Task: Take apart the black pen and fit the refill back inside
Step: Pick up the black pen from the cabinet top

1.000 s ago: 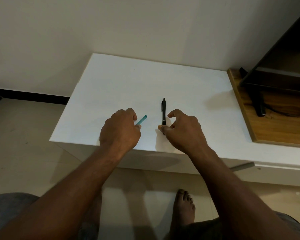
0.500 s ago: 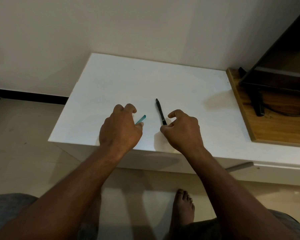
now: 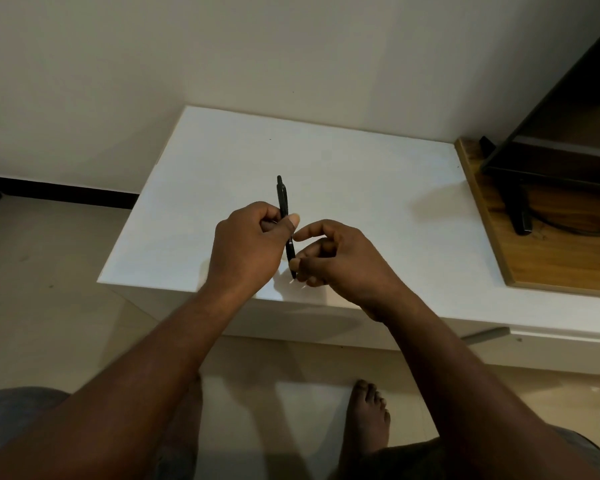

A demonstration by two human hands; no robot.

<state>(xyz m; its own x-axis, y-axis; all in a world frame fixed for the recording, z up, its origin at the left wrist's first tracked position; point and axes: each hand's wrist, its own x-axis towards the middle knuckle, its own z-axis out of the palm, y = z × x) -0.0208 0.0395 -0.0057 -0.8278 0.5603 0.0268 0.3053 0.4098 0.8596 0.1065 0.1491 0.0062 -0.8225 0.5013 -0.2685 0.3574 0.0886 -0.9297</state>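
Note:
The black pen (image 3: 282,199) is held above the white table (image 3: 361,188), its clip end pointing away from me. My left hand (image 3: 248,245) grips its middle between thumb and fingers. My right hand (image 3: 340,259) pinches the lower tip section with thumb and forefinger. The pen looks whole, in one piece. The teal pen seen earlier is out of sight, perhaps hidden in or under my left hand.
A wooden board (image 3: 551,251) lies on the table at the right, with a dark stand and a black bar (image 3: 520,216) on it. A wall rises behind the table. My bare foot (image 3: 368,414) rests on the tiled floor below the table's front edge.
My right hand lifted the black pen off the table. My left hand moved right and took hold of the pen's middle. The teal pen is no longer visible.

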